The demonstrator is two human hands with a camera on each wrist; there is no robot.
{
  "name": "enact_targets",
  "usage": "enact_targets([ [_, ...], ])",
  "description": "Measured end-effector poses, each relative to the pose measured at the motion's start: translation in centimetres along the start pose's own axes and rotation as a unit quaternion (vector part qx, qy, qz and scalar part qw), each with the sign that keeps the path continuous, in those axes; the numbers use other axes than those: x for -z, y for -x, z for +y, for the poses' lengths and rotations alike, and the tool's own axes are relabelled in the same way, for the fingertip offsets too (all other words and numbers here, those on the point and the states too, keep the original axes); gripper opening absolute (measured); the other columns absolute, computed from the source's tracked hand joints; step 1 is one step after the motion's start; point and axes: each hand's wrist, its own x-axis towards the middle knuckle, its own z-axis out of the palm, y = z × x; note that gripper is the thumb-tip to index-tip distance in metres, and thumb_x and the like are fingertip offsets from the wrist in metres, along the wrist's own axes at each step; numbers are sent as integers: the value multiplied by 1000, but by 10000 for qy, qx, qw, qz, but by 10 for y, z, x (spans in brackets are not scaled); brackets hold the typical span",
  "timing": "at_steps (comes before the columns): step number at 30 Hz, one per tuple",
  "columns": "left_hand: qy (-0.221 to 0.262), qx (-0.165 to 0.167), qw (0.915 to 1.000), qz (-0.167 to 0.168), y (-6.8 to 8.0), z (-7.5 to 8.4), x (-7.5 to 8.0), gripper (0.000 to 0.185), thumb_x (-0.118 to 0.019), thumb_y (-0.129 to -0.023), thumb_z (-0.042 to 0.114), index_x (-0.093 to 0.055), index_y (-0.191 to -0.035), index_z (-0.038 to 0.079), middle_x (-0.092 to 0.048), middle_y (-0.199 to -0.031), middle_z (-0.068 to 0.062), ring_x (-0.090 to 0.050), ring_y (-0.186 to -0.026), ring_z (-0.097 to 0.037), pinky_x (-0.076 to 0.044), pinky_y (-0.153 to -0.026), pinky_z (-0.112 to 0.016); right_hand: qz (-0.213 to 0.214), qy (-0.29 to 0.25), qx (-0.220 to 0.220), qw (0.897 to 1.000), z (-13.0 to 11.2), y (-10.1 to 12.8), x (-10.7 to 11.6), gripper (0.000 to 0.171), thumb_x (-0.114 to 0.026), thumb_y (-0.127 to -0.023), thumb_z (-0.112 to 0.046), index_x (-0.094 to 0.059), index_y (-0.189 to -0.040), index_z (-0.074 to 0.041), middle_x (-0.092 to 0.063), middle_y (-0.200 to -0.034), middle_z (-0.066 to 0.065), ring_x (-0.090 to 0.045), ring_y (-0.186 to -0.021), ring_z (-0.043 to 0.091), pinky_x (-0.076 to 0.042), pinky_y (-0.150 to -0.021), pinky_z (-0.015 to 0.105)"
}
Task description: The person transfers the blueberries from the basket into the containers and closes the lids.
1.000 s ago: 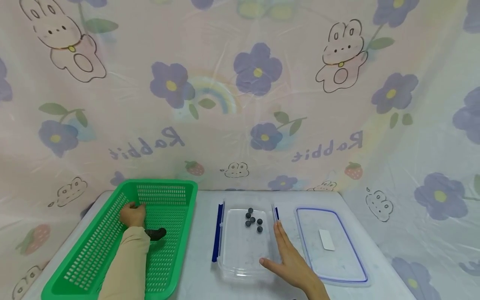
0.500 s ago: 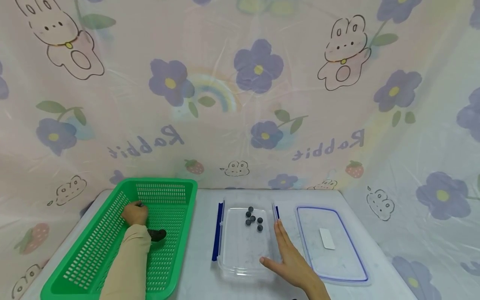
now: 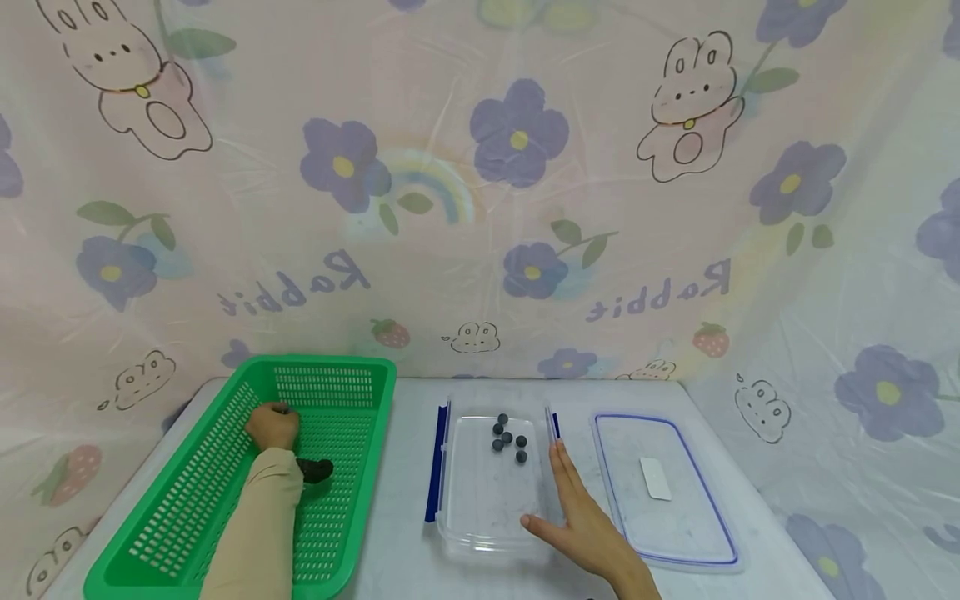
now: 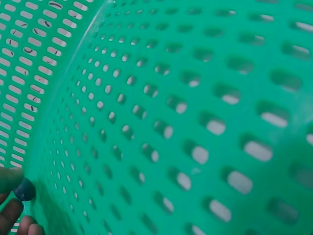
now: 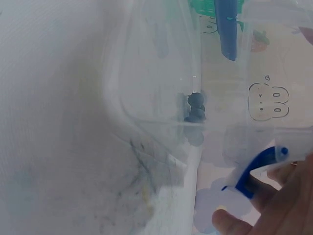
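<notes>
Pinching: your left hand (image 3: 272,427) sits deep in the green basket (image 3: 187,500), fingertips closed on one small dark ball (image 4: 23,190), a hold that suits so small a thing. The left wrist view shows the ball between fingertips at the lower left corner, with the perforated basket wall filling the rest.

Bracing: your right hand (image 3: 585,525) lies flat and spread, holding nothing. Its fingers run along the right wall of the clear container (image 3: 487,546) and the thumb crosses its near corner. That placement likely keeps the light box from sliding.

Container: it stands between the basket and the lid, open at the top, its blue latches (image 3: 434,475) folded outward so the opening is unobstructed.

Balls already in: a cluster of dark balls (image 3: 507,439) rests on the floor of the container at its far end. The right wrist view shows them through the clear wall (image 5: 195,110).

Lid: the clear lid (image 3: 663,500) with its blue rim lies flat on the table (image 3: 405,542), just right of your right hand, out of the way but within reach. A small white slip (image 3: 655,478) shows at its middle.

Basket remainder: a dark object (image 3: 315,469) lies on the basket floor beside your sleeve (image 3: 258,533). I cannot tell what it is.
</notes>
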Motion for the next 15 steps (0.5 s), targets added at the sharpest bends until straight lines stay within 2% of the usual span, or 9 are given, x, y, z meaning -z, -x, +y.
enact_targets([
  [9, 178, -47, 9996, 193, -1, -4, -3, 29, -48, -94, -3, -55, -119, -18, -52, -116, -36, -40, -118, -51, -36, -98, -58, 16, 31, -99, 9999, 1, 1, -1, 106, -66, -86, -54, -2, -156, -10, 4, -161, 7, -10, -144, 32, -27, -106, 60],
  [15, 65, -63, 9999, 122, -7, -9, -6, 33, -50, -95, -2, -54, -123, -18, -52, -119, -36, -37, -120, -51, -32, -102, -56, 107, 33, -41, 9999, 0, 1, -2, 105, -67, -86, -53, -4, -156, -8, 2, -161, 9, -11, -144, 34, -27, -105, 61],
])
